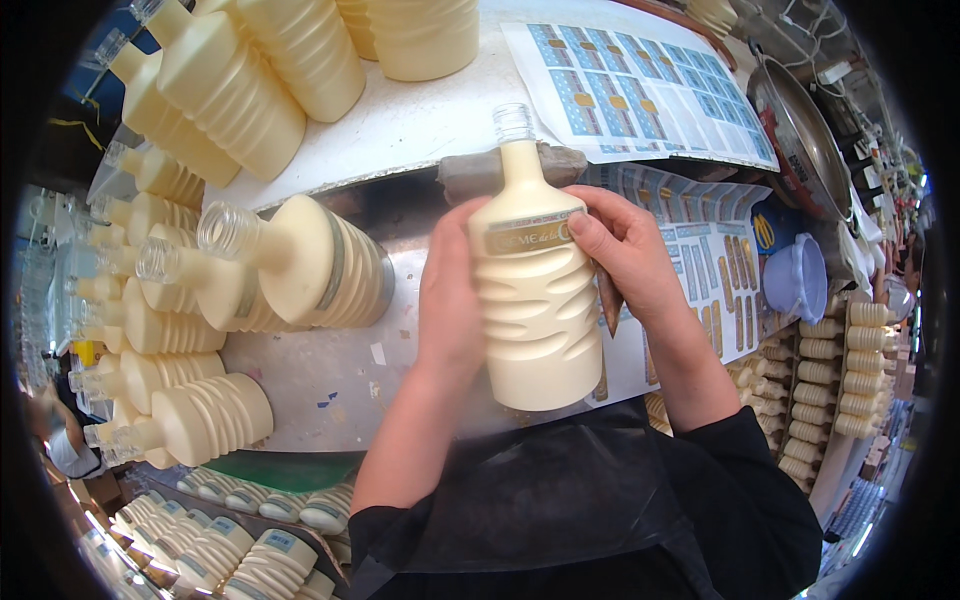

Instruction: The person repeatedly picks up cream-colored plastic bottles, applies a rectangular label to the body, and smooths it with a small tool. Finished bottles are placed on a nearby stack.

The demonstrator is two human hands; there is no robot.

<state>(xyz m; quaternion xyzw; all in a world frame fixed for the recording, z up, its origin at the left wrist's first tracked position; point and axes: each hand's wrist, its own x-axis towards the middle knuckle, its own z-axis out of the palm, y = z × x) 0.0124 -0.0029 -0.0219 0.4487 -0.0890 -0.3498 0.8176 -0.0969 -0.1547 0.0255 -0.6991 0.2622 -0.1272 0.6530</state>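
Note:
A cream-coloured bottle [535, 320] with a clear threaded neck and wavy ridges lies in front of me, neck pointing away. Its shoulder rests against a grey padded block [470, 178]. Across the shoulder runs a gold-and-grey label strip [530, 234]. My left hand [452, 270], slightly blurred, is closed along the bottle's left side. On the other side my right hand [625, 245] grips the bottle, its thumb pressing the strip's right end. A brown pointed tool [608, 300] juts out below the right palm; its other end is hidden.
Several similar bottles [185, 420] stand and lie at the left, two with strips nearer me. Larger bottles [235, 90] stand on the white raised surface. Label sheets [640, 85] lie at the right, beside a lilac bucket [797, 280] and a round pan [810, 130]. Racked bottles [815, 395] fill the lower right.

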